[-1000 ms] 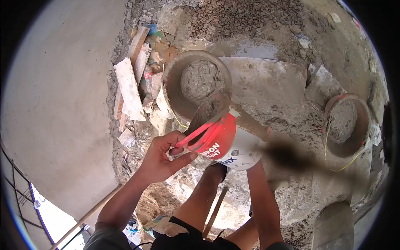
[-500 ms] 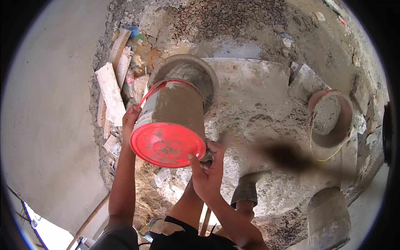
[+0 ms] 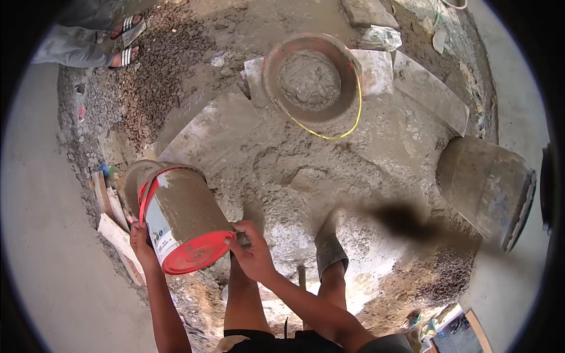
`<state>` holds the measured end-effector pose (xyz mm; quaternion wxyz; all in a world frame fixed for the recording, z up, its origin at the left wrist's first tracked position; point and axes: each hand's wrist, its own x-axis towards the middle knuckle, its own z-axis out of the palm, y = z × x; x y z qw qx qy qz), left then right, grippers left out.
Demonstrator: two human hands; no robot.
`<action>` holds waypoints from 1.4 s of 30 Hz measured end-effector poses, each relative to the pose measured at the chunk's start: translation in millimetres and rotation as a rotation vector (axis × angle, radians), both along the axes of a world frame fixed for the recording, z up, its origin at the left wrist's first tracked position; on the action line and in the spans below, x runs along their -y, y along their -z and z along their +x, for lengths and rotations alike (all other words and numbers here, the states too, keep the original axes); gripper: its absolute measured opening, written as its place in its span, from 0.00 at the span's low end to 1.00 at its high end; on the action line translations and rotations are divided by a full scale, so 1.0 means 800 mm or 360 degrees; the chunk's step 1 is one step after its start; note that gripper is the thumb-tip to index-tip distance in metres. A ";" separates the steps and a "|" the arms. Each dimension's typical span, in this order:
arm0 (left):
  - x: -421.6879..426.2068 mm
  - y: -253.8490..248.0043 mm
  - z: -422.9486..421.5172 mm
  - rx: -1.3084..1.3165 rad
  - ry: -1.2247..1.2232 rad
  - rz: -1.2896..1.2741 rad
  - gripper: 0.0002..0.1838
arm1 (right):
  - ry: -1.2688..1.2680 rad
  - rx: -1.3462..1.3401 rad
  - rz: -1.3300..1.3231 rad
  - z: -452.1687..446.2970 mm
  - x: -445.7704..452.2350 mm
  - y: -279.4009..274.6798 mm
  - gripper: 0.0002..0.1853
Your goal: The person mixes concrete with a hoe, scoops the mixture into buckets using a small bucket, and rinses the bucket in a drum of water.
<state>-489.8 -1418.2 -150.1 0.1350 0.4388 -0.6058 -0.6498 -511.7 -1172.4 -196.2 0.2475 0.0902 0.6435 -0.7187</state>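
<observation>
A mud-smeared paint bucket (image 3: 191,206) with a red base and red handle is tipped over at the lower left, its base facing me. At its left side, my left hand (image 3: 144,247) is closed on it near the handle. My right hand (image 3: 253,253) grips the edge of the red base, thumb on the underside. The bucket's mouth points away from me, over a round grey-brown tub (image 3: 134,172) that it mostly hides. What is inside the tipped bucket cannot be seen.
A bucket of wet mortar (image 3: 309,79) with a yellow handle stands ahead. A mud-coated barrel (image 3: 485,188) lies at right. Wet mortar (image 3: 294,170) covers the ground around my boots. Broken boards (image 3: 120,241) lie left; another person's sandalled feet (image 3: 126,56) stand upper left.
My view has swung to the right, so the tipped bucket appears lower left and the mortar bucket nearer the centre. Another person's feet have come into view. Both hands still hold the bucket.
</observation>
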 end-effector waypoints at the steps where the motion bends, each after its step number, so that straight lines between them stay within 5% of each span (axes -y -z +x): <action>1: -0.036 -0.014 -0.005 0.0054 0.0128 0.0048 0.09 | 0.0076 0.0064 -0.0015 0.019 -0.045 -0.011 0.17; 7: -0.335 -0.035 -0.047 0.0299 0.1005 0.0141 0.07 | 0.0757 0.0826 -0.0378 0.061 -0.342 0.014 0.14; 17: -0.735 -0.194 -0.056 0.0049 0.2140 0.0100 0.09 | 0.1695 0.0628 -0.0658 0.156 -0.686 -0.139 0.25; 24: -0.923 -0.332 -0.094 -0.0375 0.2433 -0.0264 0.09 | 0.1980 0.0320 -0.0827 0.160 -0.794 -0.260 0.30; 31: -1.060 -0.441 -0.113 -0.0573 0.2658 -0.0189 0.09 | 0.2183 -0.0032 -0.0808 0.146 -0.870 -0.309 0.37; 42: -1.237 -0.510 -0.270 -0.0939 0.2778 0.0047 0.11 | 0.2288 -0.0443 -0.0369 -0.002 -1.015 -0.428 0.48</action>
